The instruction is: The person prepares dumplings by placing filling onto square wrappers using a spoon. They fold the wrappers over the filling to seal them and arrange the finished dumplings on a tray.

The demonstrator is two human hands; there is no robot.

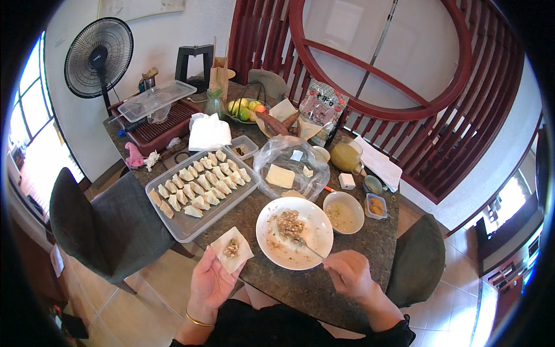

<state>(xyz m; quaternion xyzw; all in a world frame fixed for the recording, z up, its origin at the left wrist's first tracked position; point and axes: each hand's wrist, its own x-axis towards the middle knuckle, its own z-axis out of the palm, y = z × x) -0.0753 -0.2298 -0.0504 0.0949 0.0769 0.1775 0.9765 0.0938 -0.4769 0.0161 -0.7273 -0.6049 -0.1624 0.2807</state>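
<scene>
On the fingers of my left hand (210, 277) lies a square dough wrapper (226, 261), with a small mound of minced filling (232, 248) at its middle. My right hand (349, 272) grips the handle of a metal spoon (313, 250). The spoon's bowl end rests in the filling (289, 223) inside a wide white bowl (264, 249). Left of that bowl, a clear plastic tray (184, 232) carries rows of folded dumplings (211, 178). Beyond the bowl, a stack of wrappers (280, 176) sits on a crumpled clear plastic bag (314, 186).
A smaller white bowl (359, 219) with pale liquid stands right of the filling bowl, near a small plastic tub (375, 206). Behind are a glass jug (347, 155), sweet potatoes (273, 123) and a fruit basket (246, 110). Chairs (125, 225) flank the stone-topped table (299, 295).
</scene>
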